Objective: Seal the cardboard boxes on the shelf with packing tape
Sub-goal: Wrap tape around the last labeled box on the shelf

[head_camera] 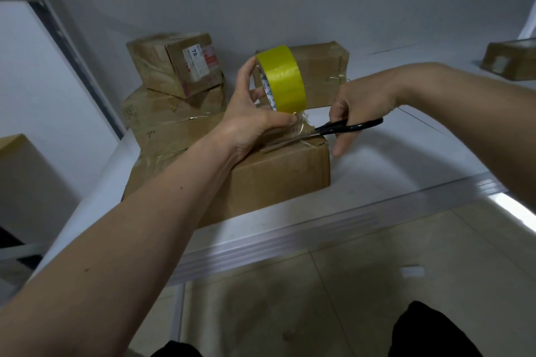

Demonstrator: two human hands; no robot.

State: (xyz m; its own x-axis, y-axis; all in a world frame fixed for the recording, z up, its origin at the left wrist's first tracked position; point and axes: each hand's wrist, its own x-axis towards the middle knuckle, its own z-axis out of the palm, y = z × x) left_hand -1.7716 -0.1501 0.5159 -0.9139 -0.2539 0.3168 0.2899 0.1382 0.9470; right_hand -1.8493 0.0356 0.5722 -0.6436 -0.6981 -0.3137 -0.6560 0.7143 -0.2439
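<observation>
White shelf (377, 171) holds taped boxes (177, 90) behind tape roll (282, 78).

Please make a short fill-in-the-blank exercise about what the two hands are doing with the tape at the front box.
1. The left hand holds a roll of ____ tape.
2. The right hand holds black ____ that point at the tape strip.
3. The front box stands on a white ____.

Missing words: yellow; scissors; shelf
</observation>
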